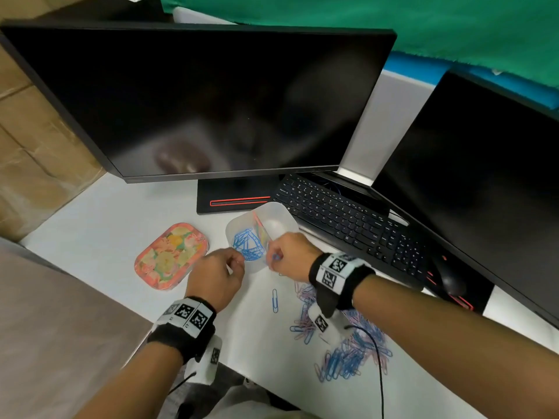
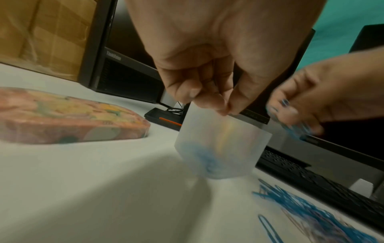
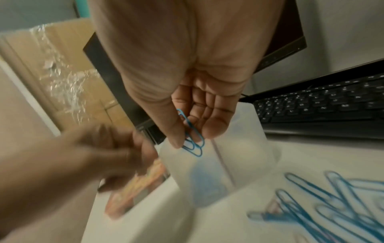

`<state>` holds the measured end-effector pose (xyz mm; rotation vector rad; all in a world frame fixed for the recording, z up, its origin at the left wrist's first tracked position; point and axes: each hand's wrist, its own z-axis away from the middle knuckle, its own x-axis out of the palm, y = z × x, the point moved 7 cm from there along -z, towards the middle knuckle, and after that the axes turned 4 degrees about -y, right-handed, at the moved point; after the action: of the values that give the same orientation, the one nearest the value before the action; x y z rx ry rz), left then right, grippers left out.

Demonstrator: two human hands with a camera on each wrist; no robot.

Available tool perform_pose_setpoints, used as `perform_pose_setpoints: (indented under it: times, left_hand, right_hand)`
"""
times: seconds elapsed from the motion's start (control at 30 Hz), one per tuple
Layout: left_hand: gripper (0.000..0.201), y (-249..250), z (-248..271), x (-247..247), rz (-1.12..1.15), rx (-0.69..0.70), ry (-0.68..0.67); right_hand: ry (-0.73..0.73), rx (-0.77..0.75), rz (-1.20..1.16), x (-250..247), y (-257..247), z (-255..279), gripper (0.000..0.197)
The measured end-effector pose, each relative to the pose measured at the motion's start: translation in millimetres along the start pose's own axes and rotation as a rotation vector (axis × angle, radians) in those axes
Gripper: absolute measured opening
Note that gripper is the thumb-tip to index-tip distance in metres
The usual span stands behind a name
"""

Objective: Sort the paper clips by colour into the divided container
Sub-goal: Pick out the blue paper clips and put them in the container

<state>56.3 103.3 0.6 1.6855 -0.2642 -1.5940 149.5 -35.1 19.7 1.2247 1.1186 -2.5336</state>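
A translucent divided container [image 1: 273, 207] stands on the white desk in front of the monitor base. Its left compartment holds several blue clips [image 1: 248, 244], and pink and yellow ones lie by the divider. My left hand [image 1: 239, 263] pinches the container's near rim, thumb and fingertips meeting on the wall [image 2: 224, 144]. Just above the near rim, my right hand [image 1: 273, 257] pinches a few blue paper clips [image 3: 193, 145] between thumb and fingers. A loose pile of blue and pink clips [image 1: 341, 346] lies under my right wrist, and one blue clip [image 1: 274, 300] lies apart.
A flowered lid [image 1: 171, 255] lies left of the container. A black keyboard [image 1: 348, 219] and a mouse [image 1: 450, 279] sit to the right, under a second monitor. A large monitor [image 1: 196, 98] stands behind. The desk's front edge runs below my left wrist.
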Motion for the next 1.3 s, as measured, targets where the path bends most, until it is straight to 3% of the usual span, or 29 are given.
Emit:
perform_pose_setpoints:
  times: [0.13, 0.37, 0.5, 0.67, 0.87, 1.07, 1.17, 1.3]
  left_hand:
    - [0.011, -3.8, 10.8, 30.2, -0.035, -0.065, -0.193]
    - [0.013, 10.0, 15.2, 79.8, -0.196, -0.091, -0.395]
    - [0.035, 7.6, 15.3, 101.8, -0.326, -0.117, -0.523]
    - [0.03, 14.6, 14.2, 118.2, -0.42, -0.076, -0.54]
    - [0.024, 24.6, 10.9, 130.0, -0.441, -0.021, -0.564]
    - [0.017, 38.4, 14.9, 135.5, -0.409, 0.049, -0.544]
    - [0.008, 47.9, 17.3, 132.2, -0.341, 0.083, -0.502]
    - [0.014, 60.2, 26.0, 132.5, -0.16, 0.134, -0.484]
  right_hand:
    - [0.109, 0.014, -0.036, -24.7, -17.2, -20.1, 0.016]
    - [0.115, 0.069, -0.052, -20.9, -19.0, -45.2, 0.021]
    - [0.161, 0.06, -0.133, -30.5, -8.9, -34.6, 0.025]
    - [0.203, 0.107, -0.191, -39.0, 39.9, 10.4, 0.02]
    - [0.044, 0.24, -0.135, -4.1, 118.8, 80.9, 0.022]
    - [0.003, 0.29, -0.077, 24.6, 163.3, 134.9, 0.022]
    - [0.018, 0.242, -0.033, 34.9, 165.1, 150.6, 0.019]
    - [-0.04, 0.051, 0.032, 59.8, 146.8, 163.6, 0.019]
